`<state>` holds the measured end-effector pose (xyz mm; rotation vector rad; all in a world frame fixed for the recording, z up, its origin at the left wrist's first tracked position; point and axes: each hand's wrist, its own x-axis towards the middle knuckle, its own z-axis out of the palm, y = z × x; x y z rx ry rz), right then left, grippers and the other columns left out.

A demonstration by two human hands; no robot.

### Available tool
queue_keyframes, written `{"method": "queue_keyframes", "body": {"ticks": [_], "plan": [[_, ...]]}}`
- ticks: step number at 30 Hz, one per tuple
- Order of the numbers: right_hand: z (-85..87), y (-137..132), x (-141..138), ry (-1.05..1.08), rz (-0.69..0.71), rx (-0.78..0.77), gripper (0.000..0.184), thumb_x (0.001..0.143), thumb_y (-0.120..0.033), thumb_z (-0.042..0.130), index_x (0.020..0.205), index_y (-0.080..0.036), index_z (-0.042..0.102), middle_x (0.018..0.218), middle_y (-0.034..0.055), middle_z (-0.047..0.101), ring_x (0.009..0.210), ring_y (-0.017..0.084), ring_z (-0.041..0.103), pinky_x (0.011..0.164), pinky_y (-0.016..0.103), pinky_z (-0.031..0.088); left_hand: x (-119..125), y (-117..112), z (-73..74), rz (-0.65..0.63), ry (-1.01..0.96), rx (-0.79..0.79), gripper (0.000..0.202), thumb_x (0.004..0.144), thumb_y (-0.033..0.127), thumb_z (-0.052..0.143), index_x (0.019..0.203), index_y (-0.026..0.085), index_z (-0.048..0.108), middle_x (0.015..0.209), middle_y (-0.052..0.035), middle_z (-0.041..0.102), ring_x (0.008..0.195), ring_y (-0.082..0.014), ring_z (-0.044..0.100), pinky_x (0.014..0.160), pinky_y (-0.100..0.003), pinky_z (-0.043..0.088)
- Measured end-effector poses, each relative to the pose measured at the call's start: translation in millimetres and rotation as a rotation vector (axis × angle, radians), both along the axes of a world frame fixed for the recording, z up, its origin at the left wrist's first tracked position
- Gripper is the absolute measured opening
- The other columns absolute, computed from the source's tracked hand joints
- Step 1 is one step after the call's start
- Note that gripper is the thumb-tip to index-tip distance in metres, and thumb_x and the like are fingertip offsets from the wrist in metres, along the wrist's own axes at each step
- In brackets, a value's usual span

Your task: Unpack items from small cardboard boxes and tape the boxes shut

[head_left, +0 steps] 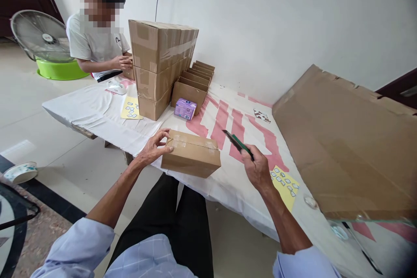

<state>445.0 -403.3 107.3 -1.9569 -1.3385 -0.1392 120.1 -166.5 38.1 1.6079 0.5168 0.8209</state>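
A closed cardboard box (192,158) with clear tape along its top seam rests at the table's near edge. My left hand (154,147) grips its left end, with the thumb on top and the fingers behind the corner. In my right hand (257,165) is a green-handled utility knife (239,142), its dark blade out and pointing up and left. The knife is held above the cloth, to the right of the box and apart from it. Behind the box stands a small purple carton (185,109).
Taped boxes are stacked (146,69) at the back left, beside a row of open cartons (190,91). A person (97,47) sits beyond them, hands on a box. A large cardboard sheet (352,152) leans at right. Yellow sticker sheets (286,186) lie on the cloth.
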Motion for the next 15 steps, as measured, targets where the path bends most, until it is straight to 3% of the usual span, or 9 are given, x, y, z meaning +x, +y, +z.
{"method": "queue_keyframes", "body": {"ticks": [3, 6, 10, 15], "plan": [[39.7, 38, -41, 0.017, 0.307, -0.046, 0.029, 0.106, -0.047, 0.061, 0.098, -0.022, 0.076, 0.084, 0.0028, 0.072, 0.074, 0.02, 0.063, 0.07, 0.032, 0.05, 0, -2, -2.9, 0.013, 0.017, 0.024, 0.039, 0.082, 0.048, 0.085, 0.105, 0.024, 0.064, 0.168, -0.0136, 0.05, 0.156, -0.0377, 0.052, 0.114, -0.05, 0.056], [59.1, 70, -69, -0.021, 0.49, -0.126, 0.028, 0.106, -0.042, 0.062, 0.096, -0.022, 0.078, 0.083, 0.0035, 0.073, 0.076, 0.02, 0.065, 0.072, 0.032, 0.05, 0, -3, -4.3, 0.015, 0.024, 0.042, 0.039, 0.083, 0.05, 0.084, 0.106, 0.025, 0.063, 0.169, -0.0132, 0.049, 0.155, -0.0379, 0.052, 0.115, -0.05, 0.055], [63.2, 94, -75, -0.099, 0.549, -0.183, 0.027, 0.105, -0.039, 0.062, 0.092, -0.022, 0.078, 0.081, 0.0027, 0.072, 0.075, 0.019, 0.064, 0.071, 0.031, 0.047, 1, -6, -4.8, 0.025, 0.013, 0.045, 0.04, 0.085, 0.051, 0.082, 0.106, 0.025, 0.062, 0.168, -0.012, 0.051, 0.154, -0.0378, 0.053, 0.114, -0.049, 0.054], [63.4, 103, -71, -0.165, 0.538, -0.237, 0.025, 0.105, -0.037, 0.064, 0.09, -0.022, 0.078, 0.082, 0.0023, 0.072, 0.075, 0.018, 0.063, 0.07, 0.03, 0.044, 2, -7, -6.9, 0.026, 0.002, 0.045, 0.04, 0.086, 0.05, 0.082, 0.108, 0.026, 0.06, 0.167, -0.0114, 0.051, 0.151, -0.0361, 0.055, 0.112, -0.048, 0.054]]}}
